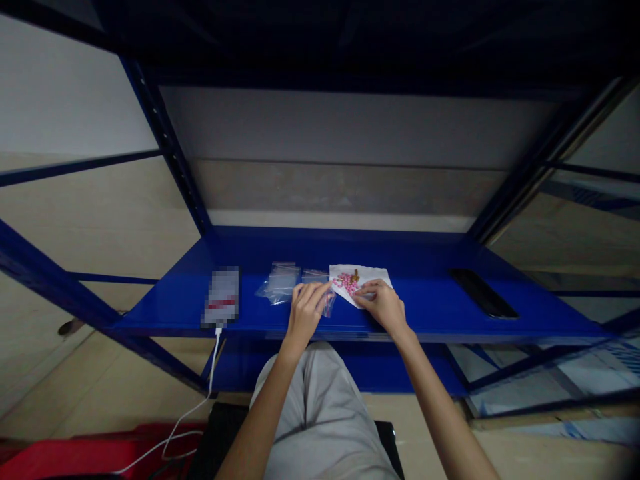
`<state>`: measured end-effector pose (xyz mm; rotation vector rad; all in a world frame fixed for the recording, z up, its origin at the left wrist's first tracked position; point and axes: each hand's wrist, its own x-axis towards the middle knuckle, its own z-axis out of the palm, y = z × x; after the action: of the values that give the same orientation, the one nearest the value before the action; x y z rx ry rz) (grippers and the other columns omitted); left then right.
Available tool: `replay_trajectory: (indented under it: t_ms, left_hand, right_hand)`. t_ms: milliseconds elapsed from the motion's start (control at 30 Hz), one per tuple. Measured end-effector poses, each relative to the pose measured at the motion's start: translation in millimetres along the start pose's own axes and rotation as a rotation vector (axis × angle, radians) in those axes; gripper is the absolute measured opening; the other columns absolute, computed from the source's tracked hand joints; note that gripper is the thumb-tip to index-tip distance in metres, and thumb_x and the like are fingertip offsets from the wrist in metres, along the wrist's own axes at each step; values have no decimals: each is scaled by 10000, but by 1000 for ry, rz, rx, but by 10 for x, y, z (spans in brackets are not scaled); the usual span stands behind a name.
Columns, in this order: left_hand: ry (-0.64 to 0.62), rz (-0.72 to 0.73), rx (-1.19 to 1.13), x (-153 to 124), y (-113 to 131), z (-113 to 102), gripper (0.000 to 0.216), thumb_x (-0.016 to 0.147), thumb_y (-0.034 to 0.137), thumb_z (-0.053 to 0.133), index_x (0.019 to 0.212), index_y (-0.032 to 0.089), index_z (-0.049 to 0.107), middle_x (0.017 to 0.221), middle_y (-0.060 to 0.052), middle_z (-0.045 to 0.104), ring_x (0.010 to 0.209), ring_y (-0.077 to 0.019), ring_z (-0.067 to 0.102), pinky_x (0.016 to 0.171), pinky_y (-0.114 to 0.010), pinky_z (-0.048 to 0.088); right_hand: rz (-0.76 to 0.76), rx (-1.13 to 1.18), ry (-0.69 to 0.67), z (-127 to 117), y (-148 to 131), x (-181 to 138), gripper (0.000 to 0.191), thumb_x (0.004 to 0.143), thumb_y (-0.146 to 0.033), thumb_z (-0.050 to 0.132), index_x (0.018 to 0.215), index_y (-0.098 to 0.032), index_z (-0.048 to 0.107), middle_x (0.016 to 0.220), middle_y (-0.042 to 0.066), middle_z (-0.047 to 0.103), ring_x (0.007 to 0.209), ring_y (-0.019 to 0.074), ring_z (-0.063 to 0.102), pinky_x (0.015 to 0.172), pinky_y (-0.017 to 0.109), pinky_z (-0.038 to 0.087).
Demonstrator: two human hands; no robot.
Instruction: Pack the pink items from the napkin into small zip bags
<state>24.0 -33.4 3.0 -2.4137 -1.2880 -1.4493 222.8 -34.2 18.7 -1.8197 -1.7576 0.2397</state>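
Note:
My left hand (306, 308) lies over a small clear plastic bag (329, 305), its fingers bent to the right and closed on the bag's edge. Part of the bag is hidden under the fingers, and pinkish marks show at its visible side. Just right of it, a sheet of white paper (376, 275) carries a pile of small pink beads (346, 283) and a few brownish pieces (357, 275). My right hand (384, 305) reaches over the paper's right side, thumb and fingertips pinched together at the pile. Whatever is between them is too small to make out.
More clear bags (281, 280) lie left of my left hand. A phone-like device (223, 297) with a white cable (214, 363) is at the shelf's left. A black phone (484, 293) lies at the right. Blue shelf posts (165, 133) frame the blue shelf (425, 253).

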Motion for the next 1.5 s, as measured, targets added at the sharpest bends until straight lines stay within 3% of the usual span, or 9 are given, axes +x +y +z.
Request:
replay_trajectory:
  t_ms: [467, 633, 833, 967, 1200, 1367, 1500]
  left_hand:
    - [-24, 19, -27, -14, -44, 40, 299, 837, 282, 512, 1120, 191, 543, 886, -18, 655, 839, -137, 575, 865, -325, 316]
    - [14, 6, -69, -3, -38, 36, 221, 810, 310, 548, 995, 201, 603, 894, -18, 666, 856, -149, 582, 850, -328, 319]
    - [-16, 3, -91, -9, -33, 53, 189, 796, 298, 569, 959, 214, 614, 885, -14, 658, 857, -149, 575, 856, -335, 316]
    - [-38, 8, -84, -19, -53, 58, 194, 800, 257, 564, 985, 212, 603, 903, -18, 651, 876, -151, 567, 867, -343, 314]
    - [-63, 20, -76, -28, -64, 49, 184, 806, 217, 549, 983, 206, 601, 903, -22, 648, 873, -158, 565, 854, -347, 324]
    - [38, -45, -126, 5, -56, 48, 200, 797, 288, 563, 974, 212, 616, 885, -32, 658, 843, -163, 584, 825, -340, 356]
    - [263, -199, -253, 19, -73, 10, 175, 805, 262, 539, 935, 191, 632, 873, -54, 657, 852, -171, 594, 800, -320, 401]
  right_hand:
    - [54, -56, 51, 27, -55, -62, 101, 654, -374, 666, 706, -300, 712, 982, -24, 594, 743, 140, 608, 533, 218, 375]
    - [50, -61, 69, 3, -82, -71, 97, 656, -362, 668, 683, -282, 715, 977, -15, 604, 691, 136, 596, 499, 213, 361]
    - [-135, 134, 158, -142, -266, -89, 165, 700, -380, 634, 733, -241, 716, 990, 25, 588, 481, 63, 463, 470, 221, 386]
    - [-314, 269, 71, -152, -410, -142, 162, 714, -363, 638, 762, -225, 709, 1023, 39, 560, 484, 54, 433, 503, 228, 415]
    - [-336, 268, 16, 45, -487, -186, 174, 770, -362, 587, 790, -237, 707, 1039, 44, 572, 536, 78, 499, 544, 246, 440]
    - [-227, 374, 165, 41, -396, -97, 287, 808, -414, 515, 833, -193, 696, 950, 74, 610, 653, 135, 569, 548, 243, 456]
    - [-114, 288, 226, 57, -199, -60, 299, 798, -425, 513, 828, -189, 694, 878, 66, 639, 598, 141, 565, 551, 259, 450]
